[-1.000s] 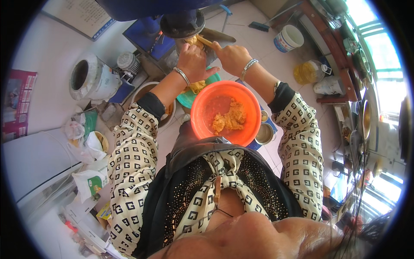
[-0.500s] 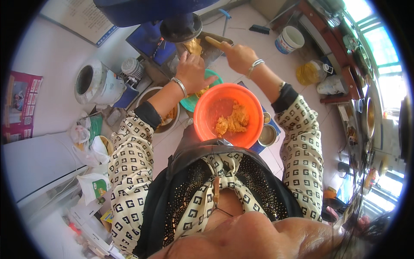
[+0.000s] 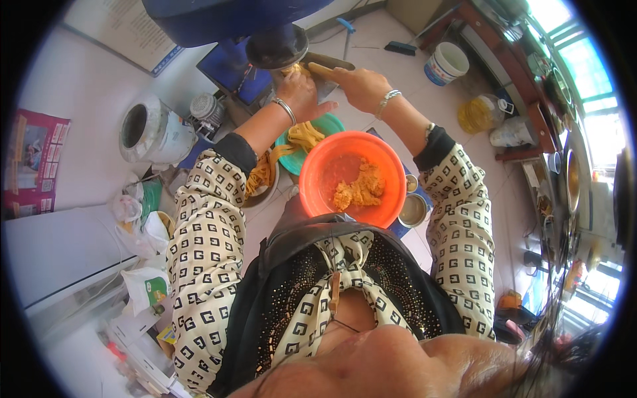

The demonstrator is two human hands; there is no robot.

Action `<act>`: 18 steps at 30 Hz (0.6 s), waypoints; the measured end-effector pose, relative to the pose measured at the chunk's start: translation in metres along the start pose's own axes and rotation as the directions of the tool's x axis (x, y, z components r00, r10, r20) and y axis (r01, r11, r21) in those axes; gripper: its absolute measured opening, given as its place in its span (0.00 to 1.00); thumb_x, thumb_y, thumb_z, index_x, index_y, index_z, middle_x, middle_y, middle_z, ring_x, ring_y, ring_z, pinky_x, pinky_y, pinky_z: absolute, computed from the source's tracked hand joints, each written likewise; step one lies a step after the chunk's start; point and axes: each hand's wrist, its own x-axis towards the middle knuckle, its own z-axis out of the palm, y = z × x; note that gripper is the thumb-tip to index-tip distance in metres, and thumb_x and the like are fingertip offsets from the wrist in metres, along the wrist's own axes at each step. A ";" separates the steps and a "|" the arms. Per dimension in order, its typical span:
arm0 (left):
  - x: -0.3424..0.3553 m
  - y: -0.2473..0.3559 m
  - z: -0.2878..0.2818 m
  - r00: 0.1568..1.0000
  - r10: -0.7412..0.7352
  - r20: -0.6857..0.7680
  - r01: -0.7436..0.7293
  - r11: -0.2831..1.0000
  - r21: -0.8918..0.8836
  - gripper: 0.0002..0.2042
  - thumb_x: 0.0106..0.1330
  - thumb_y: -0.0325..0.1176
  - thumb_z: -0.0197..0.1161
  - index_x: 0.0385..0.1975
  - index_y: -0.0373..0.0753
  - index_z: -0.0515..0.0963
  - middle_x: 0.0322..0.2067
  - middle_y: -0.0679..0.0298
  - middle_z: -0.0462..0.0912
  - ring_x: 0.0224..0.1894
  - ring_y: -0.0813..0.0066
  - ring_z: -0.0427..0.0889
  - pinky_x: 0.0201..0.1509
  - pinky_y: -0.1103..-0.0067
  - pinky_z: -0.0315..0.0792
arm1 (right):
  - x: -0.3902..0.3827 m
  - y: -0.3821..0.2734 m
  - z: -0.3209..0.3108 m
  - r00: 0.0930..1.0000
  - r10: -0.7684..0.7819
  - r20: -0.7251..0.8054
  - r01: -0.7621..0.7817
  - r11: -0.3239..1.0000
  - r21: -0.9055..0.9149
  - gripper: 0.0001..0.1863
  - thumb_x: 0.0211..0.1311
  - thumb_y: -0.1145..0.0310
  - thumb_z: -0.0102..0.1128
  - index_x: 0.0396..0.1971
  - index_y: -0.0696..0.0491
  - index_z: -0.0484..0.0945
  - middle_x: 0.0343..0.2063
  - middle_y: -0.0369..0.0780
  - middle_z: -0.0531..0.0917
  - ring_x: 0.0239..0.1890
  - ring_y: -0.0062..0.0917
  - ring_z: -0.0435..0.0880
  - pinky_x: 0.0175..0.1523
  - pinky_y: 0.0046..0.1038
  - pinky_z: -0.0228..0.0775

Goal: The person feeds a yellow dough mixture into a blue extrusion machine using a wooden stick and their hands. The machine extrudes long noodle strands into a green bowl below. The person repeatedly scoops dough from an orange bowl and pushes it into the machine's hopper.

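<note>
My left hand (image 3: 298, 95) has its fingers curled on yellow dough (image 3: 290, 69) just beneath the round dark outlet (image 3: 275, 45) of a blue machine (image 3: 229, 16), thumb out to the right. Beside it, my right hand (image 3: 365, 89) grips a wooden stick (image 3: 322, 71) angled toward the outlet. A green bowl (image 3: 332, 123) below my hands holds flat yellow strips (image 3: 304, 135); more strips (image 3: 264, 171) lie in a bowl partly hidden by my left arm. Nearer me, an orange-red basin (image 3: 317, 192) contains a crumbly orange lump (image 3: 360, 186).
At left are a pale container (image 3: 154, 129), a motor (image 3: 207, 109) and bags (image 3: 133, 219). At right stand a white bucket (image 3: 446, 64), an oil jug (image 3: 481, 113) and a wooden counter (image 3: 527, 93). Metal pots (image 3: 411, 210) sit beside the basin; a broom (image 3: 399, 47) lies behind.
Compared with half a second ago, my left hand has risen to the outlet and my right hand has shifted left with the stick. More strips show in the green bowl.
</note>
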 end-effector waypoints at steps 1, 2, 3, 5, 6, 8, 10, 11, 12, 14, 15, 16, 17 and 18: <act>0.001 -0.003 -0.001 1.000 0.004 0.018 -0.005 1.000 0.028 0.31 0.57 0.60 0.60 0.33 0.28 0.78 0.35 0.48 0.80 0.45 0.52 0.77 0.54 0.66 0.69 | -0.008 -0.004 -0.011 1.000 0.017 0.016 -0.017 1.000 0.013 0.26 0.60 0.70 0.49 0.61 0.47 0.65 0.34 0.43 0.85 0.38 0.38 0.85 0.41 0.37 0.77; 0.003 -0.003 -0.004 0.999 0.015 0.033 -0.016 0.999 0.049 0.31 0.57 0.59 0.61 0.33 0.28 0.79 0.36 0.48 0.81 0.45 0.52 0.78 0.53 0.66 0.70 | -0.016 -0.005 -0.019 0.999 0.041 0.033 -0.042 0.999 0.022 0.26 0.60 0.71 0.48 0.61 0.44 0.64 0.33 0.43 0.85 0.37 0.38 0.85 0.41 0.37 0.77; 0.007 -0.003 -0.009 0.995 -0.027 0.096 0.028 1.000 -0.013 0.29 0.58 0.57 0.61 0.34 0.29 0.79 0.37 0.48 0.81 0.45 0.52 0.78 0.53 0.67 0.71 | -0.018 -0.002 -0.017 0.999 0.035 0.023 -0.035 0.999 0.009 0.27 0.60 0.71 0.48 0.62 0.45 0.64 0.32 0.43 0.85 0.36 0.38 0.85 0.40 0.38 0.77; 0.011 -0.004 -0.017 0.968 -0.107 0.227 0.139 0.982 -0.126 0.25 0.59 0.52 0.62 0.35 0.30 0.79 0.38 0.48 0.81 0.46 0.52 0.79 0.52 0.67 0.72 | -0.020 0.003 -0.008 1.000 0.008 0.006 -0.008 1.000 -0.018 0.27 0.61 0.72 0.46 0.62 0.45 0.63 0.31 0.44 0.85 0.35 0.39 0.85 0.38 0.38 0.76; 0.006 -0.009 -0.013 0.996 -0.074 0.049 0.083 0.970 -0.227 0.23 0.60 0.50 0.62 0.36 0.30 0.80 0.39 0.48 0.82 0.46 0.53 0.79 0.52 0.67 0.72 | -0.023 0.001 -0.008 1.000 0.023 0.018 -0.023 0.999 -0.030 0.27 0.60 0.72 0.46 0.62 0.44 0.63 0.30 0.45 0.85 0.34 0.40 0.85 0.38 0.39 0.76; -0.023 -0.024 -0.007 0.950 -0.051 -0.308 -0.074 0.922 -0.380 0.19 0.62 0.45 0.62 0.37 0.31 0.80 0.41 0.49 0.82 0.47 0.54 0.80 0.53 0.67 0.73 | -0.031 -0.011 -0.007 0.998 0.051 0.039 -0.049 0.998 -0.045 0.27 0.60 0.73 0.46 0.62 0.44 0.64 0.28 0.45 0.84 0.33 0.40 0.85 0.37 0.40 0.76; -0.040 -0.022 -0.012 0.946 -0.215 -0.242 0.113 0.920 -0.375 0.21 0.64 0.42 0.60 0.45 0.28 0.76 0.48 0.47 0.79 0.54 0.52 0.76 0.59 0.66 0.69 | -0.031 -0.016 -0.002 0.998 0.006 0.065 -0.001 0.997 -0.072 0.27 0.59 0.73 0.48 0.61 0.51 0.63 0.27 0.46 0.84 0.32 0.40 0.86 0.34 0.39 0.77; -0.046 -0.027 -0.007 0.925 -0.260 -0.278 0.157 0.926 -0.344 0.23 0.64 0.43 0.60 0.48 0.27 0.75 0.50 0.47 0.78 0.55 0.51 0.75 0.61 0.66 0.67 | -0.023 -0.018 0.004 0.998 -0.005 0.061 0.010 0.996 -0.087 0.26 0.59 0.73 0.49 0.60 0.54 0.63 0.27 0.46 0.84 0.32 0.40 0.86 0.34 0.39 0.77; -0.050 -0.030 -0.002 0.900 -0.302 -0.313 0.201 0.928 -0.315 0.24 0.63 0.43 0.60 0.50 0.26 0.73 0.51 0.46 0.77 0.56 0.50 0.73 0.63 0.65 0.65 | -0.017 -0.021 0.007 0.998 -0.014 0.058 0.020 0.995 -0.102 0.26 0.59 0.73 0.49 0.60 0.57 0.63 0.27 0.46 0.84 0.31 0.40 0.86 0.33 0.38 0.77; -0.051 -0.032 0.004 0.928 -0.234 -0.289 0.127 0.930 -0.344 0.28 0.64 0.43 0.59 0.56 0.26 0.68 0.57 0.45 0.71 0.62 0.48 0.68 0.66 0.65 0.62 | -0.013 -0.023 0.010 0.997 -0.045 0.067 0.054 0.988 -0.147 0.26 0.59 0.73 0.49 0.59 0.61 0.63 0.27 0.46 0.85 0.30 0.39 0.86 0.32 0.38 0.78; -0.049 -0.031 0.005 0.930 -0.177 -0.321 0.062 0.939 -0.338 0.28 0.64 0.43 0.59 0.56 0.26 0.67 0.57 0.44 0.71 0.62 0.48 0.67 0.66 0.65 0.62 | -0.012 -0.024 0.012 0.996 -0.058 0.075 0.070 0.983 -0.169 0.25 0.59 0.73 0.49 0.58 0.63 0.62 0.27 0.46 0.85 0.30 0.39 0.86 0.31 0.37 0.78; -0.047 -0.032 0.008 0.928 -0.119 -0.353 -0.005 0.944 -0.331 0.28 0.64 0.43 0.59 0.57 0.26 0.67 0.58 0.44 0.71 0.62 0.48 0.67 0.66 0.65 0.61 | -0.011 -0.024 0.011 0.996 -0.061 0.070 0.072 0.981 -0.181 0.25 0.60 0.73 0.49 0.58 0.63 0.63 0.27 0.45 0.85 0.29 0.39 0.86 0.31 0.37 0.78; -0.044 -0.035 0.012 0.930 -0.084 -0.358 -0.045 0.940 -0.339 0.29 0.65 0.44 0.58 0.57 0.25 0.67 0.58 0.44 0.70 0.63 0.47 0.66 0.67 0.64 0.60 | -0.009 -0.024 0.010 0.996 -0.065 0.066 0.077 0.978 -0.192 0.25 0.60 0.73 0.49 0.58 0.63 0.63 0.27 0.45 0.85 0.29 0.39 0.86 0.31 0.37 0.78; -0.044 -0.034 0.015 0.929 -0.065 -0.365 -0.060 0.945 -0.320 0.29 0.65 0.44 0.58 0.56 0.25 0.67 0.58 0.43 0.70 0.63 0.47 0.66 0.67 0.64 0.60 | -0.008 -0.024 0.009 0.996 -0.069 0.061 0.080 0.976 -0.202 0.25 0.60 0.73 0.49 0.58 0.63 0.63 0.27 0.45 0.85 0.29 0.39 0.86 0.31 0.37 0.78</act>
